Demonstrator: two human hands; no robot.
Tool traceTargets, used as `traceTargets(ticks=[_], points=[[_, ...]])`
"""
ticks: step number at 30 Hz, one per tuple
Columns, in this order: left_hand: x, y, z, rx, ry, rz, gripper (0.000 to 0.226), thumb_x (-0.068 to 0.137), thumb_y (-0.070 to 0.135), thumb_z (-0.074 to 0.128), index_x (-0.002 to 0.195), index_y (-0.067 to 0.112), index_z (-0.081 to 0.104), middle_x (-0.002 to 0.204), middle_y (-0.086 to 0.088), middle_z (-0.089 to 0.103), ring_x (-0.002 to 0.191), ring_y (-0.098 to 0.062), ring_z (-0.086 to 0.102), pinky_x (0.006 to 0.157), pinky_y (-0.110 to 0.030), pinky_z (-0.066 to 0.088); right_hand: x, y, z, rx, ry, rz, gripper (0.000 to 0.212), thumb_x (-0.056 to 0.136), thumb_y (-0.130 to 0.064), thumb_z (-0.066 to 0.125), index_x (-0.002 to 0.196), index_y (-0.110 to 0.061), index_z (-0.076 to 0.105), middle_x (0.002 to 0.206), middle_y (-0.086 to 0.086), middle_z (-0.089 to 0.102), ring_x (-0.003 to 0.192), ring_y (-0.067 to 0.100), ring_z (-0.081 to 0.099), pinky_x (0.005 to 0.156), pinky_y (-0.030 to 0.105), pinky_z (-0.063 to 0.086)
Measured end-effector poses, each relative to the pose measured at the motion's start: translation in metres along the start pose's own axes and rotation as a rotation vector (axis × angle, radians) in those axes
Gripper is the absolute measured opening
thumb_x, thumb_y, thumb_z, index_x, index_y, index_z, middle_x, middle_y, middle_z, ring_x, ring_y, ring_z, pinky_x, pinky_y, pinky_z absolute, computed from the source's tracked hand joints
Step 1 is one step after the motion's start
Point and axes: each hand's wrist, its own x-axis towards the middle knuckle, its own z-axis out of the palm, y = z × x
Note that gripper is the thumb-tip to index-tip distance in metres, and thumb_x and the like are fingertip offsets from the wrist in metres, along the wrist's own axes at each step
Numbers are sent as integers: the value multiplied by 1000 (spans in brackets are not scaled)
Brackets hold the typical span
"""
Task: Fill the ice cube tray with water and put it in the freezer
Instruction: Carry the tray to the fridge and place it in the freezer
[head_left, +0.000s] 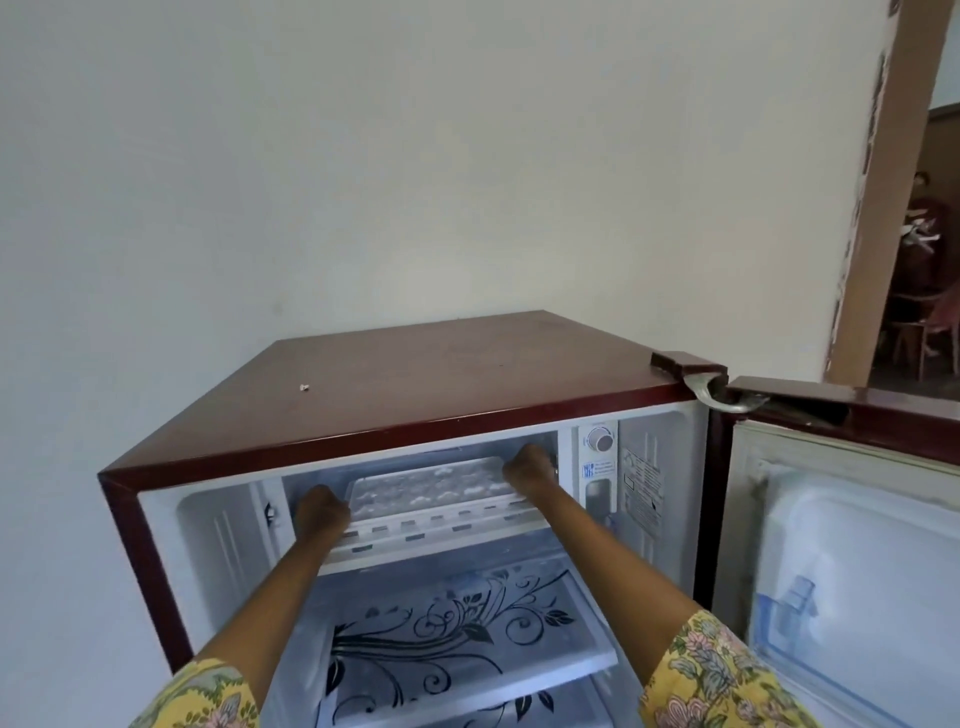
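**Both hands on the tray at the freezer mouth**

Here we are at the open fridge (395, 384), dark red on top, its door (852, 519) swung wide to the right. Both arms reach forward into the freezer compartment (311, 475) at the top of the cabinet.

The ice cube tray (431, 486) sits level inside that compartment, resting just behind the slotted white front ledge (441, 525). Its pockets look pale and glassy; whether that is water or frost, I cannot tell.

The left hand (322, 512) is at the tray's left end, fingers curled round its edge, a firm grip. The right hand (530, 467) is at the far right corner, also curled onto the tray's edge, though the fingertips are hidden behind the knuckles.

Just right of the compartment, a round control dial (601, 440) sits on the inner wall, with printed labels (641, 493) beside it. Below, a glass shelf (467, 639) with a black flower pattern juts toward us.

Yellow flowered sleeves (727, 675) show at the near edge. On the fridge top, a tiny white scrap (305, 386) lies well apart to the left.
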Motion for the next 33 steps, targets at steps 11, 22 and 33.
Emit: traceTargets(ticks=[11, 22, 33], points=[[10, -4, 4, 36, -13, 2, 38, 98, 18, 45, 124, -8, 55, 129, -23, 58, 123, -34, 54, 99, -34, 43, 18, -5, 5, -174, 19, -49, 22, 92, -12, 43, 90, 2, 60, 98, 16, 63, 100, 31, 60, 77, 31, 49], [-73, 10, -12, -99, 183, 105, 31, 94, -2, 40, 121, -8, 53, 121, -26, 58, 112, -37, 56, 89, -41, 48, -52, 3, -13, -255, 33, -407, 30, 88, -10, 54, 114, 5, 57, 115, 23, 60, 107, 35, 55, 90, 37, 46], [-234, 9, -8, -344, -69, 329, 25, 96, -2, 44, 86, -6, 66, 81, -26, 64, 63, -23, 44, 59, -30, 32, -232, 54, -63, -174, 50, -445, 20, 89, -6, 50, 90, 8, 64, 93, 27, 62, 85, 36, 58, 74, 36, 45]])
